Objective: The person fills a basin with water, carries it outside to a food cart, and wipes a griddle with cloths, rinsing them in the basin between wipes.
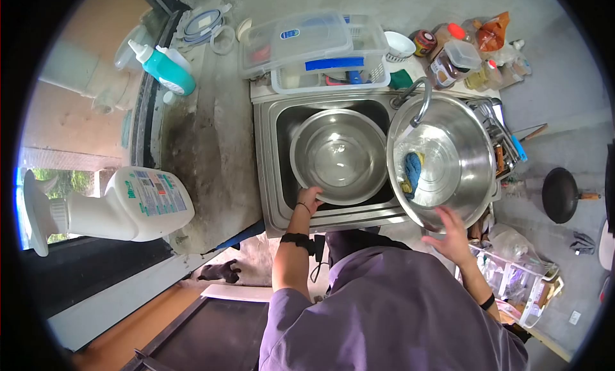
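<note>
Head view: left hand [309, 197], fingers [314, 191] clasping bowl [339, 156] rim, centre; right hand [451, 233] spread on basin [462, 135] rim; best kept level.

A white spray bottle [128, 208] and teal bottle [165, 67] lie left, black pan [560, 195] right.

One view only, head-worn wide fisheye inside a dark round border: looks steeply down from above the wearer's shoulders [384, 307], close in, centred on a steel bowl [339, 154] in the sink [264, 172], counter [211, 147] at frame left, floor [564, 96] at frame right.
</note>
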{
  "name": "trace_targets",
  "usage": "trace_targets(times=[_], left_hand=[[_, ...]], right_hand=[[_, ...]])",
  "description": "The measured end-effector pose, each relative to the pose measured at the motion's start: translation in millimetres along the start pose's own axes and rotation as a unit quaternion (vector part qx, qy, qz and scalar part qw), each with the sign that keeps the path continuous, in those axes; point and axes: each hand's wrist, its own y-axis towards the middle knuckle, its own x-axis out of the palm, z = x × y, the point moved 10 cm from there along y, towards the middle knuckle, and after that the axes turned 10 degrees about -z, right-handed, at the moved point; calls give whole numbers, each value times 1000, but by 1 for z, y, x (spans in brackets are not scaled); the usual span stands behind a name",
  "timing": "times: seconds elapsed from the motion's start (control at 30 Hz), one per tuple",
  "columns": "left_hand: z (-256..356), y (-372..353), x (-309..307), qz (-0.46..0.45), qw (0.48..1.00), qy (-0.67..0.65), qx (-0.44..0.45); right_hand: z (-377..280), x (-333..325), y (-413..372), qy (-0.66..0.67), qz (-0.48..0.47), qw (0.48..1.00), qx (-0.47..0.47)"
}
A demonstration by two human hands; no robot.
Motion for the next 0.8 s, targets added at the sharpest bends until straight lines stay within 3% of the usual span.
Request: trace_targets(times=[0.17, 0.27, 0.4, 0.53, 0.7, 0.8], left_hand=[[7, -19, 0, -2, 999, -14, 42], [22, -43, 2, 4, 998, -18, 57], [54, -90, 7, 20, 997, 4, 70], [74, -131, 13, -26, 993, 0, 114], [77, -185, 8, 2, 994, 8, 108], [87, -229, 19, -6, 989, 0, 150]], right_hand=[[72, 76, -6, -54, -84, 994, 50], [84, 64, -18, -92, -5, 996, 13], [100, 40, -29, -113, 27, 993, -32], [113, 29, -33, -110, 25, 991, -69], [108, 35, -32, -105, 31, 989, -98], [98, 47, -28, -84, 8, 990, -116]])
